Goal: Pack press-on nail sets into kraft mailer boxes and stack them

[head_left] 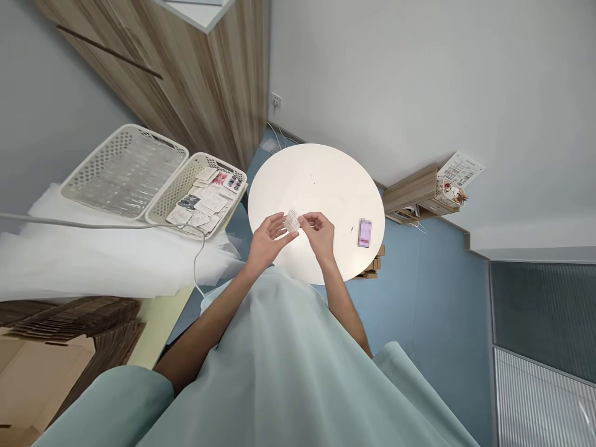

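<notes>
Between my two hands, above the near part of a round white table, is a small white card with lines of print. My right hand pinches the card's right edge between thumb and forefinger. My left hand is at its left side, thumb along the lower edge and fingers curved behind; it also seems to grip the card. The print is too small to read. To the left, a white basket holds many similar printed cards.
Another white basket holds clear plastic packets. A phone lies on the table's right side. White wrapping sheets, a grey cable and flattened cardboard boxes are at left. A wooden shelf stands by the wall.
</notes>
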Action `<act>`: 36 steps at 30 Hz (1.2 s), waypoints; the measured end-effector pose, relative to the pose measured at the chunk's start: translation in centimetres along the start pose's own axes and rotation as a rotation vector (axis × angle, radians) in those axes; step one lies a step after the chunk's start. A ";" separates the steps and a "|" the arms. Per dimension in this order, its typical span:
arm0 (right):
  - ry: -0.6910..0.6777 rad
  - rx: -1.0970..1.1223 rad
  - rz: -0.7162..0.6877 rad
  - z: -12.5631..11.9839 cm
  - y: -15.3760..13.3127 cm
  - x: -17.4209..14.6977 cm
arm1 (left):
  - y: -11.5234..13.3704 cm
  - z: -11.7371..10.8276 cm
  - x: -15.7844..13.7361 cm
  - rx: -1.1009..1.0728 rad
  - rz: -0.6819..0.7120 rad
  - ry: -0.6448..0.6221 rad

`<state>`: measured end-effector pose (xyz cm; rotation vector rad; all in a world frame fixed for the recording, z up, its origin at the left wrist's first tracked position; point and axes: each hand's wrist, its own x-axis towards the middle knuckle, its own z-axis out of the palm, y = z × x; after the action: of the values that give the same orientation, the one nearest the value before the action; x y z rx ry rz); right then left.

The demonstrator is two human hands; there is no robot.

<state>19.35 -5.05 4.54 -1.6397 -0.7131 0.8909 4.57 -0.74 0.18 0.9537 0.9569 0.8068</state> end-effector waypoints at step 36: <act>-0.194 -0.108 -0.100 -4.6 0.2 -2.3 | -0.9 -1.4 0.2 0.141 -0.357 -0.097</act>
<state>22.03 -9.37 5.37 -1.6103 -0.9839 0.9616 3.51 -0.52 -1.08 0.8996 1.0716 0.3932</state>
